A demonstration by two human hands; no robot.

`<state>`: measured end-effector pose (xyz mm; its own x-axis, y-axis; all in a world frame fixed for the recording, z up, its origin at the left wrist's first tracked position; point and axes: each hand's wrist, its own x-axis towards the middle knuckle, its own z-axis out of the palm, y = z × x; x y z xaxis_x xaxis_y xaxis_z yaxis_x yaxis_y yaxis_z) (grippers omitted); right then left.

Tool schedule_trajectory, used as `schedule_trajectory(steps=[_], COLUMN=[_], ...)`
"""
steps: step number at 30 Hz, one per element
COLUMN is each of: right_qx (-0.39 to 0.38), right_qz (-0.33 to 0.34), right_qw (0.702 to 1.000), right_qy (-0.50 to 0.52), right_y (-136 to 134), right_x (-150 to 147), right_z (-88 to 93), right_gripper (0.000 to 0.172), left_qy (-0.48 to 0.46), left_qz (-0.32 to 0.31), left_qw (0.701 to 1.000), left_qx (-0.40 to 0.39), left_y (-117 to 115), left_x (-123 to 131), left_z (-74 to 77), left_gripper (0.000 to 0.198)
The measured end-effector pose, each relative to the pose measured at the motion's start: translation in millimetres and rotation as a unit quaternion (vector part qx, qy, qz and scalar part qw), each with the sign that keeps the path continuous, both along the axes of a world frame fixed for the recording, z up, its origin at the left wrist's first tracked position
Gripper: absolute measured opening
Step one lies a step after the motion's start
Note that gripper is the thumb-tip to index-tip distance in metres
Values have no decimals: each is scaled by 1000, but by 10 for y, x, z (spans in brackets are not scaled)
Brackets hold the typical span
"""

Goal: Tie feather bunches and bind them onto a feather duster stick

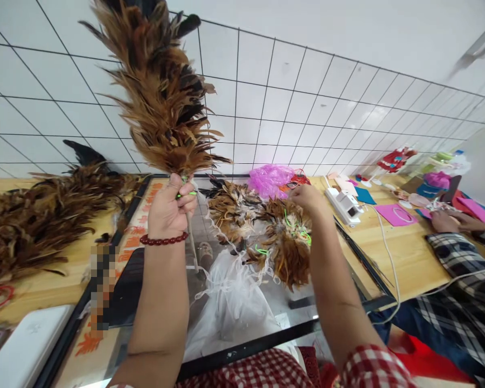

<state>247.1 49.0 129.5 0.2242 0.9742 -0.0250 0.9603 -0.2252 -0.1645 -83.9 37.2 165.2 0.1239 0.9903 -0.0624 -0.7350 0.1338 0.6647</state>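
My left hand (170, 207) is closed round the stick of a brown feather duster (161, 91), holding it upright against the tiled wall. A red bead bracelet sits on that wrist. My right hand (307, 198) reaches into a heap of loose brown feather bundles (267, 231) tied with green bands; its fingers are curled among the feathers, and what they grip is hidden. The heap lies on a dark-framed glass tray (359, 253). A white string runs from the stick to the heap.
Finished feather dusters (44, 215) lie at the left on the wooden table (412, 253). A clear plastic bag (234, 307) lies below the heap, a pink bag (270, 180) behind it. A glue gun (343, 205) and pink sheets sit at right, where another person's plaid-sleeved arm (464, 242) rests.
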Motion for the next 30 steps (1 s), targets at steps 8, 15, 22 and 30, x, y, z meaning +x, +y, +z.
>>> schedule_trajectory(steps=[8, 15, 22, 30], right_qx=[-128, -80, 61, 156], right_qz=[-68, -18, 32, 157], right_qw=[988, 996, 897, 728], right_qy=[-44, 21, 436, 649], right_y=[-220, -172, -360, -369], right_x=[627, 498, 453, -475], right_z=[-291, -618, -27, 114], right_gripper=[20, 20, 34, 31], left_qy=[13, 17, -31, -55], left_qz=[-15, -19, -101, -151], left_qw=[1000, 1000, 992, 981], left_qx=[12, 11, -69, -110], left_y=[-11, -3, 77, 121], left_x=[71, 254, 493, 616], left_z=[-13, -117, -296, -455], left_gripper=[21, 23, 20, 26])
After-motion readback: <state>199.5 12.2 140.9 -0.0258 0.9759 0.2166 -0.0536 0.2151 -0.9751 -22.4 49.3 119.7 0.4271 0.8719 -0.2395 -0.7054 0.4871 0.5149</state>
